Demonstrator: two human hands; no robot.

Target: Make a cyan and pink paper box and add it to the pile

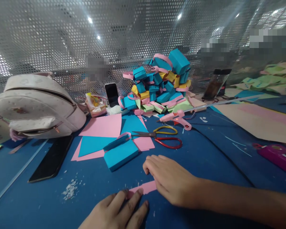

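left hand (118,211), fingers kinda spread on pink paper strip (148,187), right hand (173,183) at other end, fingers bunched, can't tell if pinching

The light is middling to dim, with hard white glints and streaks across the perforated metal screen (138,28) at the top and paler brightness in the upper corners. The blue tabletop (219,159) darkens toward the bottom edge, most deeply below the right forearm (228,194). Wide-angle stretch pulls at the sides, swelling the white backpack (38,111) at left. Fine detail is soft, the upper right looks hazy, and blocky pixelated patches cover parts of the upper background.
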